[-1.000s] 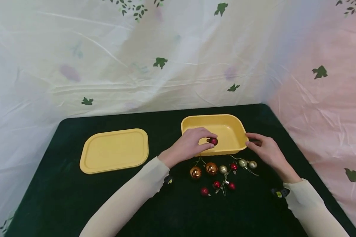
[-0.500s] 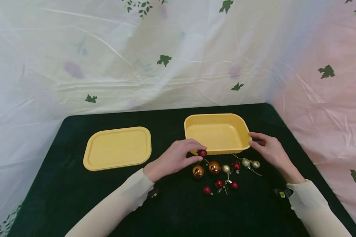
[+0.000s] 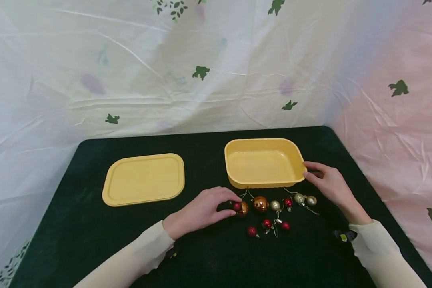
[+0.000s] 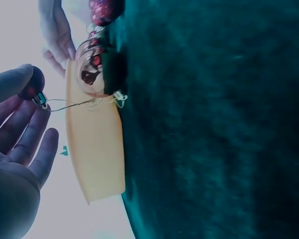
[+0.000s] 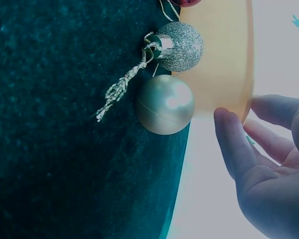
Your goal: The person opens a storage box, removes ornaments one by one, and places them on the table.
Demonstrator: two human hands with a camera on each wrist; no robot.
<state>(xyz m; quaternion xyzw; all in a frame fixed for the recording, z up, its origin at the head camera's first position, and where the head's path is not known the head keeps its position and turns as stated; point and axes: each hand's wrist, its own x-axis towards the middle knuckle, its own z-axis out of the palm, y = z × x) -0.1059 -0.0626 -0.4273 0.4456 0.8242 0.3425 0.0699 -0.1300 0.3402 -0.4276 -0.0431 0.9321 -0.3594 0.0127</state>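
Red bauble | pinched in left hand fingers | right hand fingers relaxed, touching yellow box rim

A table covered in dark green cloth is seen. A yellow lid is laid flat on its left half, and an open yellow tray is set well apart on the right. Small baubles in copper, gold and red are scattered just before the tray
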